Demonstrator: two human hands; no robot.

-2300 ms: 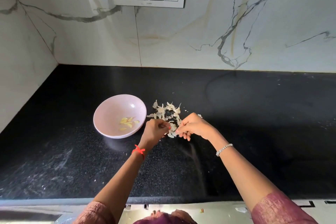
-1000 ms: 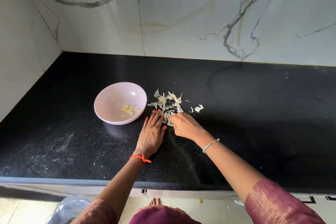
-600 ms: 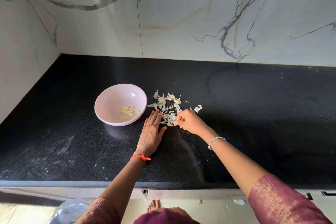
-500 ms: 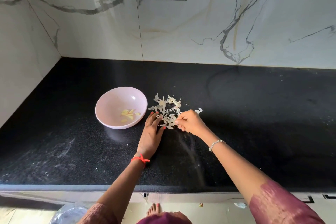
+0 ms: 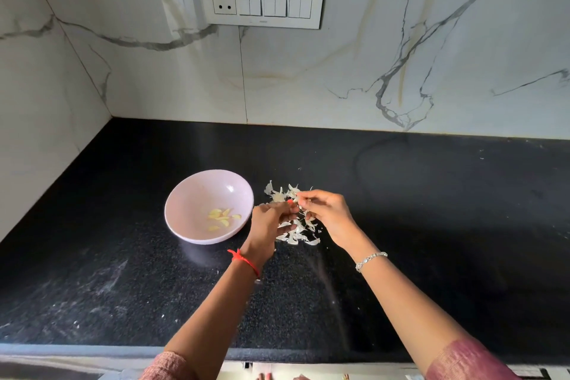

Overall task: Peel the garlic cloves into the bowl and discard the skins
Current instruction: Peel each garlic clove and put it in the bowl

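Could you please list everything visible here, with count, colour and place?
bowl: one, pale pink, on the counter left of the hands.
cloves: several, yellow, peeled, inside the bowl.
skins: a loose pile, white, on the counter right of the bowl, under the hands.
counter: one, black, speckled.
wall: white marble with grey veins, behind the counter.
switch plate: one, white, on the wall above the bowl.
thread: one, red, on the left wrist.
bracelet: one, silver, on the right wrist.
sleeves: two, mauve, at the bottom edge.
left hand: fingers curled among the skins; grip unclear.
right hand: pinches skins above the pile.
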